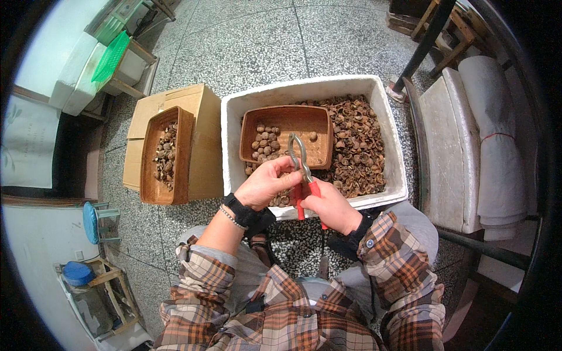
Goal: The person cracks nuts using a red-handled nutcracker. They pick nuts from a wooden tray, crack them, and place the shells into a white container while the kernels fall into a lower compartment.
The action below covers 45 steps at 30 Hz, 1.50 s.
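Note:
My right hand [334,208] grips the red handles of a metal nutcracker [303,151], whose jaws point away from me. My left hand [274,180] is at the jaws with thumb and fingers pinched together; what lies between them is mostly hidden, perhaps a nut. Beneath the jaws a brown woven tray [285,108] holds whole walnuts [263,142], grouped at its left, and a single walnut [313,136] nearer its right side. The tray rests inside a white foam box [386,109], on a heap of broken walnut shells [358,140].
Left of the foam box, a cardboard box [204,145] carries a second woven tray [186,153] with walnut pieces [166,153]. A foam container [452,149] and a rolled sheet [494,131] stand at the right. A blue stool [91,223] and a green basket [111,57] are at the left.

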{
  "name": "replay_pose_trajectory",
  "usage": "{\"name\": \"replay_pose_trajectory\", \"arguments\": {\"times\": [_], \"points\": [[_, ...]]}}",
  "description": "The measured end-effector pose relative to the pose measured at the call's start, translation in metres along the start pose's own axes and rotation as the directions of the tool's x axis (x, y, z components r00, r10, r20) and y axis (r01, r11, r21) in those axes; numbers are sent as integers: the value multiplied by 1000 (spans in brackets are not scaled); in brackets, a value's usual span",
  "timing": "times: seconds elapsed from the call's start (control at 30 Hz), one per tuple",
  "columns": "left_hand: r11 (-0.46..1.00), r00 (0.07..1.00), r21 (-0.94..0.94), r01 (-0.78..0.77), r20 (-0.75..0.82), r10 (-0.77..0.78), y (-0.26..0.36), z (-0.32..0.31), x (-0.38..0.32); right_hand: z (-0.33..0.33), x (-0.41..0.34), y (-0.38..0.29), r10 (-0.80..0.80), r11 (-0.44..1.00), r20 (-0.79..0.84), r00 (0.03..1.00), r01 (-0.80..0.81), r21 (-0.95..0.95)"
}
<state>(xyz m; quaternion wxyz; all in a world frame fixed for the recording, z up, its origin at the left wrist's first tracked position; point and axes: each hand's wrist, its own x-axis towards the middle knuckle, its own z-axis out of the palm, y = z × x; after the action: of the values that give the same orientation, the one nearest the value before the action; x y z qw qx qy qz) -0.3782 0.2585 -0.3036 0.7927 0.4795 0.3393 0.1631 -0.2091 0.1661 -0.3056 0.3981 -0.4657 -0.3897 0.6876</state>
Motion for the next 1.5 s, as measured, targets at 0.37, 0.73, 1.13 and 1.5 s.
{"name": "replay_pose_trajectory", "arguments": {"times": [0.37, 0.73, 1.13, 1.5], "points": [[991, 787, 133, 26, -614, 61, -16, 39, 30, 31, 16, -1, -163, 855, -261, 951, 4, -519], [993, 716, 98, 68, -698, 20, -14, 29, 41, 28, 36, 14, 51, 841, -376, 925, -243, -484], [900, 674, 373, 228, -727, 130, -36, 22, 52, 32, 38, 34, -10, 860, -459, 888, -226, -457], [998, 709, 62, 27, -705, 25, -24, 38, 55, 24, 38, 36, -68, 873, -481, 874, -181, -452]]}}
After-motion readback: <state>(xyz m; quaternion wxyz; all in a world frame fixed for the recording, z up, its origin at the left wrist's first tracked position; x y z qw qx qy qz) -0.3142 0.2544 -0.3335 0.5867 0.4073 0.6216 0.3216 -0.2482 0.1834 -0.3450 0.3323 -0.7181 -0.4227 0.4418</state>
